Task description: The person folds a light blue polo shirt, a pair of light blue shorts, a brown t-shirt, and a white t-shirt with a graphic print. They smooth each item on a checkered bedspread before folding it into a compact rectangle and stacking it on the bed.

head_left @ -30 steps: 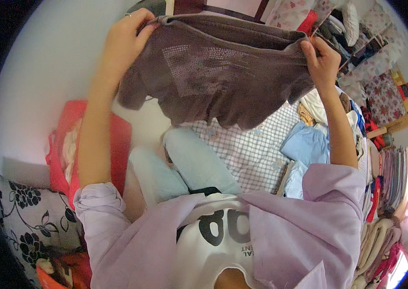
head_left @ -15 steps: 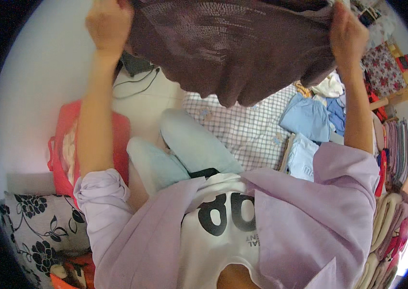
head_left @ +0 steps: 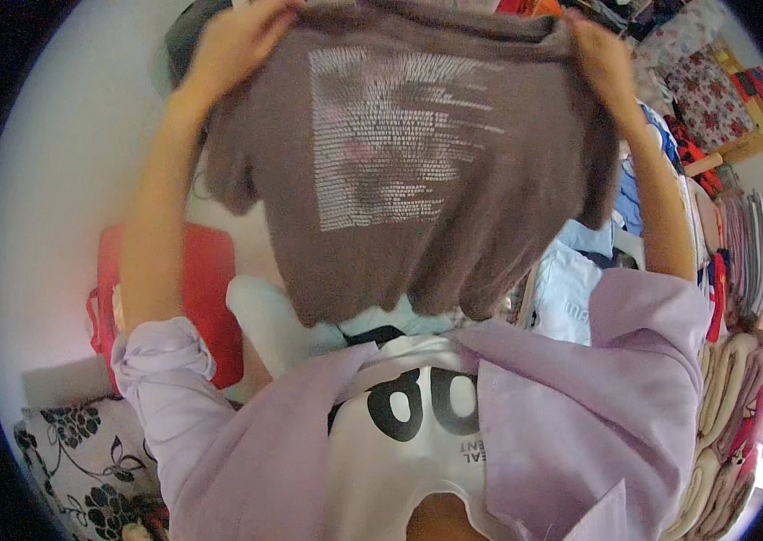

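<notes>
A brown T-shirt with a pale printed block on its front hangs spread between my two raised hands. My left hand is closed on its left shoulder, near the collar. On the other shoulder, my right hand grips the cloth with the fingers partly behind it. The hem falls in loose folds down to my lap, hiding most of my legs and the checked cloth beneath. A short sleeve droops at each side of the shirt.
Light blue folded clothes lie to the right, beyond the shirt's edge. Stacks of folded garments stand farther right. A red bag sits at the left, above a floral-patterned cushion. A flowered box is at the far right.
The shirt has swung down and opened out, so its printed front now faces me and its hem reaches my lap. Both hands have shifted slightly, still holding the shoulders.
</notes>
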{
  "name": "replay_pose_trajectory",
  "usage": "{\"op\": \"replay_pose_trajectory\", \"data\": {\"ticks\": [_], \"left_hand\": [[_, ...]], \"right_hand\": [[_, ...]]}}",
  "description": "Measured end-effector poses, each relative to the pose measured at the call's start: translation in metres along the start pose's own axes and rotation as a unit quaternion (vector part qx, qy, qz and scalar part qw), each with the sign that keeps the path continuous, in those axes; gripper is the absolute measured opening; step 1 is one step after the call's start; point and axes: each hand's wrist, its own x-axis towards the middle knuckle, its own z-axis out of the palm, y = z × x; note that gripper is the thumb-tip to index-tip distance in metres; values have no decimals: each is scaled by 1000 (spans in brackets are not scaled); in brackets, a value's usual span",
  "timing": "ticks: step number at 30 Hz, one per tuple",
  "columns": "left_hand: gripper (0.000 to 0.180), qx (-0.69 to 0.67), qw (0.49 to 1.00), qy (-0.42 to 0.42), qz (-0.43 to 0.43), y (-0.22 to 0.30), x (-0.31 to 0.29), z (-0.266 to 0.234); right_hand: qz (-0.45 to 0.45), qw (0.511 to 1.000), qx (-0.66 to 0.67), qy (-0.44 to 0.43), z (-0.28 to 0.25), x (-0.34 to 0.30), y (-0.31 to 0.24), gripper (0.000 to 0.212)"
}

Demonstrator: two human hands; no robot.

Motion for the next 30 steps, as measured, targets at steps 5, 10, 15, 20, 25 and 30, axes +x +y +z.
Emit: {"op": "replay_pose_trajectory", "data": {"ticks": [5,10,15,20,25,30], "left_hand": [[42,27,992,33,-122,-4,-7,124],[54,-101,951,-131,-260,48,-103,171],[65,-240,862,-303,-327,105,-218,157],[74,-282,804,-471,-229,164,-211,101],[67,-262,828,-460,-185,169,-211,87],[39,-297,846,-412,-163,166,-219,83]], "right_hand": [[52,994,-99,20,120,-14,-12,42],[55,993,96,-31,133,-129,-55,34],[234,943,160,-176,111,-278,-90,47],[270,903,78,-324,83,-342,-127,73],[257,888,41,-379,79,-366,-116,73],[222,929,72,-288,76,-364,-97,37]]}}
